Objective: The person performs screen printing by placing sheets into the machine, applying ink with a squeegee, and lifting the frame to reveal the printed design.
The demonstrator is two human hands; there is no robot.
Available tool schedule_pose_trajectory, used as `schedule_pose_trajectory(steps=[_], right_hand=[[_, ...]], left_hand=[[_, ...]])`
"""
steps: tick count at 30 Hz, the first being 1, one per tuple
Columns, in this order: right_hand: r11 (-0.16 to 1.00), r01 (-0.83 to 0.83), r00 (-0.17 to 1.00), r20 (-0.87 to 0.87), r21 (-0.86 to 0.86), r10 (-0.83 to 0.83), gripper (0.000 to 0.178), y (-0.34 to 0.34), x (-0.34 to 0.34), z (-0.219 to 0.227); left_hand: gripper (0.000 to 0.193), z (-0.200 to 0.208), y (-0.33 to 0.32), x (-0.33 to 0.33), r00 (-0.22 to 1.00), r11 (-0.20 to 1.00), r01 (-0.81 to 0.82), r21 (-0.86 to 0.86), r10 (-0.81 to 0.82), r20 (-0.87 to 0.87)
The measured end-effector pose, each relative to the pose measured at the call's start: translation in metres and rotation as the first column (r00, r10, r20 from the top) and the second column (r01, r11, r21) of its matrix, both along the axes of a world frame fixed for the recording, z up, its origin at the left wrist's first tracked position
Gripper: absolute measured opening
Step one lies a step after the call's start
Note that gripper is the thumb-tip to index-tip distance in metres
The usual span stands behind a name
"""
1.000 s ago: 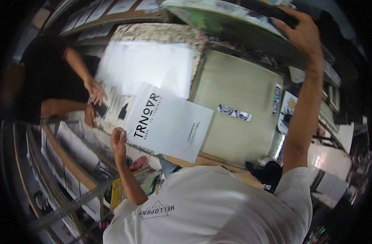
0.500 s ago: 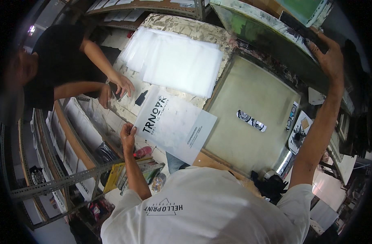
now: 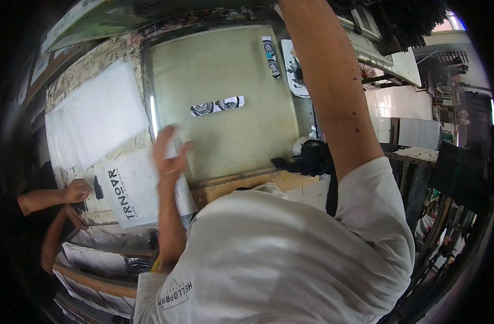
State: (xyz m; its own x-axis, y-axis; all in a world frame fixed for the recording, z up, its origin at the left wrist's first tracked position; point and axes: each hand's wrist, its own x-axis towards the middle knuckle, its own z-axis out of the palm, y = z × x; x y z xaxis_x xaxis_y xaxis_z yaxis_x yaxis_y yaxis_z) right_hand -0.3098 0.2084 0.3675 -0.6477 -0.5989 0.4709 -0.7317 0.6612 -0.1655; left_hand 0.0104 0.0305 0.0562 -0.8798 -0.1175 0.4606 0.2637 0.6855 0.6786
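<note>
My left hand is raised, blurred by motion, with its fingers apart and nothing in them. It hovers between a printed translucent sheet and the near left corner of a framed grey-green mesh panel. The sheet carries black lettering and lies flat at the panel's left. My right forearm stretches up past the top edge, so the right hand is out of sight. On the mesh lie a black-and-white patterned strip and a similar strip near its right side.
A stack of translucent sheets covers the left of the worn table. Another person's hand is beside a small black object. A green frame stands tilted at the top. Black cloth hangs near the panel's right corner.
The view has swung to the right. My left hand has let go of the printed sheet, now flat on the table. My right hand, earlier at the tilted frame's edge, has left the picture.
</note>
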Motion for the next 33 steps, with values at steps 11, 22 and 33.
schedule_pose_trajectory(steps=[11, 22, 33], right_hand=[[0.997, 0.006, 1.000, -0.018, -0.077, -0.007, 0.061, 0.001, 0.006, 0.005], [0.996, 0.058, 0.998, 0.036, -0.073, -0.055, 0.058, -0.006, 0.008, 0.020], [0.995, 0.090, 0.994, 0.067, -0.048, -0.086, 0.054, -0.005, -0.005, 0.009]], left_hand=[[0.064, 0.030, 0.224, -0.029, 0.390, 0.394, 0.914, -0.100, -0.919, -0.055], [0.087, -0.059, 0.047, -0.223, 0.941, 0.887, -0.061, -0.458, 0.204, 0.269], [0.085, -0.054, 0.059, -0.216, 0.949, 0.857, 0.122, -0.500, 0.047, 0.311]])
